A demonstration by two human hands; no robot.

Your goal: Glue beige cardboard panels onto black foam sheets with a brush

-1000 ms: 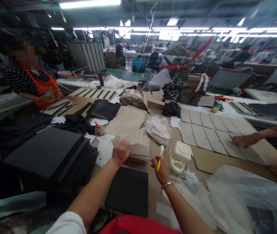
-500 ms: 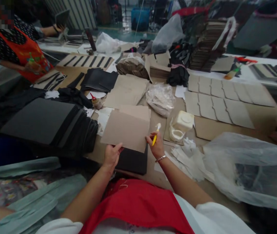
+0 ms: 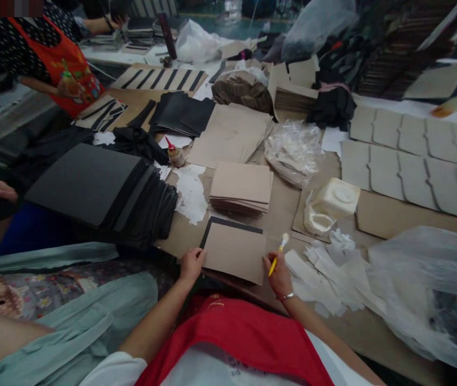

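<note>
Tan board (image 3: 234,253), black sheet (image 3: 230,225), yellow-handled brush (image 3: 278,253)

My tan sheet (image 3: 234,252) looks like smooth, matt card, the black panel (image 3: 238,226) beneath it dull; my brush handle (image 3: 272,266) is glossy yellow plastic, my bracelet (image 3: 287,296) shiny metal, my apron (image 3: 232,332) matt red cloth, the crumpled bag (image 3: 294,150) glossy clear plastic, the cream jug (image 3: 343,195) smooth plastic

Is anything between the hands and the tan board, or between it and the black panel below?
Nothing visible. The left hand and right hand are at opposite edges of the tan board, the yellow brush beside it. The board hides most of the black panel, so what lies between them there cannot be told.
</note>
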